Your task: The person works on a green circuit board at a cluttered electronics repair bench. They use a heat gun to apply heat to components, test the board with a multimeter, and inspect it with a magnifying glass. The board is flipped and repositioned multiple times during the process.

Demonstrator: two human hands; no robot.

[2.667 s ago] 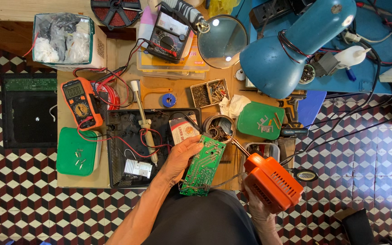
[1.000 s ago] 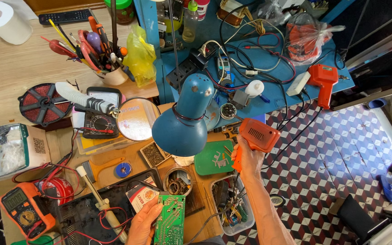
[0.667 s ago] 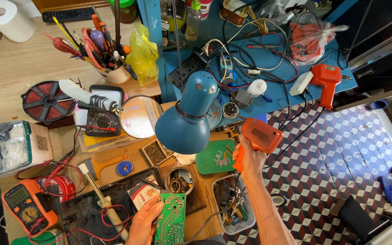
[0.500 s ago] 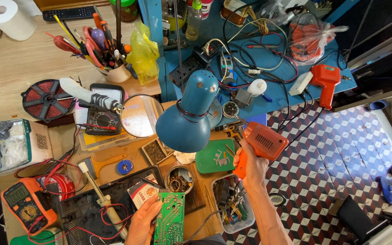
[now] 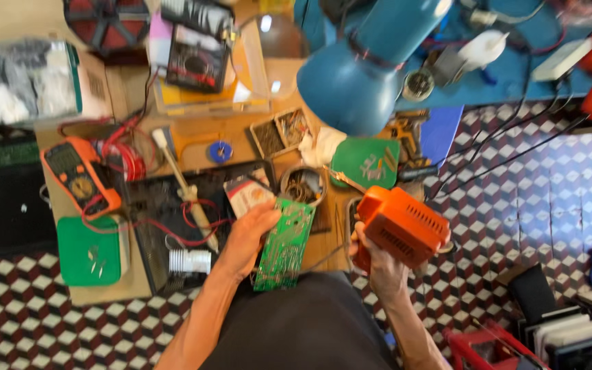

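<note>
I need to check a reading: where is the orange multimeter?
In the head view the orange multimeter lies at the workbench's left side, beside a red wire coil and just above a green pad.

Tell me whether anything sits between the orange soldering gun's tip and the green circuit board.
Nothing visible: the right hand holds the orange soldering gun just right of the green circuit board, held in the left hand.
</note>
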